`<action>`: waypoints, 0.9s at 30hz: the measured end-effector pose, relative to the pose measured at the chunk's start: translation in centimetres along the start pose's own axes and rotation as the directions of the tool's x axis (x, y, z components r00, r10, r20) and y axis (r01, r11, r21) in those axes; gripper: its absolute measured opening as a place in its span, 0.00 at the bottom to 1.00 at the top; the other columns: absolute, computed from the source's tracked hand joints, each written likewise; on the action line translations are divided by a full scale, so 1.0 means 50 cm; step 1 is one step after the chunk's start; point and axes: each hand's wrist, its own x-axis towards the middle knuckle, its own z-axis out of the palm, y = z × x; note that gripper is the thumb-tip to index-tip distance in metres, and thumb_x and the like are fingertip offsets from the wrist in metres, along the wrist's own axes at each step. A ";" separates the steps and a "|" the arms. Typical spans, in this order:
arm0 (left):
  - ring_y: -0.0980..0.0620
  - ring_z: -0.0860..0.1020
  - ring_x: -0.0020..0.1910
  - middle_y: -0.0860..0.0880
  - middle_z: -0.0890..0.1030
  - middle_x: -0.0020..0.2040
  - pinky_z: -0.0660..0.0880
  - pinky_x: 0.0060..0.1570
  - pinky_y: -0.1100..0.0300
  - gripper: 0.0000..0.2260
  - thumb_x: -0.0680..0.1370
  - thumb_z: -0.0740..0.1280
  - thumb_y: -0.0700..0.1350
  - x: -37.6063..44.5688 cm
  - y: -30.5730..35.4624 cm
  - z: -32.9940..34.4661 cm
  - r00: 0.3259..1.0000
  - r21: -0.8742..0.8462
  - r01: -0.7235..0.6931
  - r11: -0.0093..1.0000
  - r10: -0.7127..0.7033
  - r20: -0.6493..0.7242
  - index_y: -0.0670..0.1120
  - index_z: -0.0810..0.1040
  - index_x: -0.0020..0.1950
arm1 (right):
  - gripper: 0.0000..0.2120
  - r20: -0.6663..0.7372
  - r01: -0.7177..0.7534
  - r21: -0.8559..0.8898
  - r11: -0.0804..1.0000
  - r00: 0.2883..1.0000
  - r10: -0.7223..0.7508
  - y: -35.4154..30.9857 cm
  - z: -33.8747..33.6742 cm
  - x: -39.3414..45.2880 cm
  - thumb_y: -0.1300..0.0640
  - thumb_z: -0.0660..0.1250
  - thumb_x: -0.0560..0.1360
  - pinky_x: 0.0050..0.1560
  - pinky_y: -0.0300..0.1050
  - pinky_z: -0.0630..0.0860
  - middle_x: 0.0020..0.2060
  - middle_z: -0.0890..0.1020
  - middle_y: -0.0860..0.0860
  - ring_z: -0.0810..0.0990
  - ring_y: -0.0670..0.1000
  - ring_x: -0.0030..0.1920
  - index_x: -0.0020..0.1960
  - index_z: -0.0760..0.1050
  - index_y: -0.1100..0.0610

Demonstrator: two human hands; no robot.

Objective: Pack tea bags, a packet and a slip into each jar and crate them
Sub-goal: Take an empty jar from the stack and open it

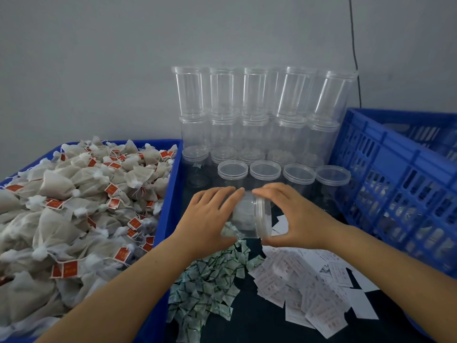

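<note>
Both hands point(212, 219) point(294, 219) grip tilted jar point(244, 217) between them.

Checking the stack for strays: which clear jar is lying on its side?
The jar held between both hands, lid facing right; all the others stand upright.

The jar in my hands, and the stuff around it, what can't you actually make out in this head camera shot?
- Jar, head view: contents unclear; both the left hand and right hand cover it, and it is blurred.
- Slips: print too small to read.
- Blue crate: inside masked by its slotted wall and cut off at the right edge.
- Tea bags: red tag text too small.
</note>
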 end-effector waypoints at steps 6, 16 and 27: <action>0.53 0.60 0.72 0.53 0.61 0.75 0.58 0.69 0.57 0.47 0.67 0.69 0.66 -0.002 -0.011 0.020 0.992 -0.162 0.018 0.987 0.003 0.128 0.52 0.49 0.78 | 0.41 -0.116 0.374 -0.463 0.804 0.873 -0.473 0.016 0.004 0.002 0.48 0.81 0.65 0.63 0.51 0.74 0.66 0.66 0.52 0.68 0.55 0.66 0.71 0.63 0.50; 0.53 0.60 0.72 0.54 0.60 0.75 0.59 0.69 0.56 0.49 0.66 0.71 0.67 -0.003 -0.016 0.026 0.987 -0.192 0.042 0.980 -0.011 0.159 0.53 0.47 0.78 | 0.56 0.006 0.176 -0.232 0.957 0.984 -0.180 0.002 0.001 -0.006 0.38 0.79 0.62 0.74 0.48 0.55 0.77 0.48 0.42 0.49 0.43 0.77 0.77 0.45 0.37; 0.45 0.74 0.64 0.46 0.75 0.66 0.69 0.63 0.49 0.44 0.60 0.78 0.59 0.002 -0.001 -0.001 0.993 0.117 -0.114 0.987 0.115 -0.003 0.46 0.68 0.72 | 0.39 0.566 -0.704 0.699 0.125 0.652 0.505 -0.035 -0.004 0.024 0.30 0.67 0.60 0.38 0.48 0.83 0.53 0.82 0.64 0.86 0.63 0.46 0.60 0.75 0.57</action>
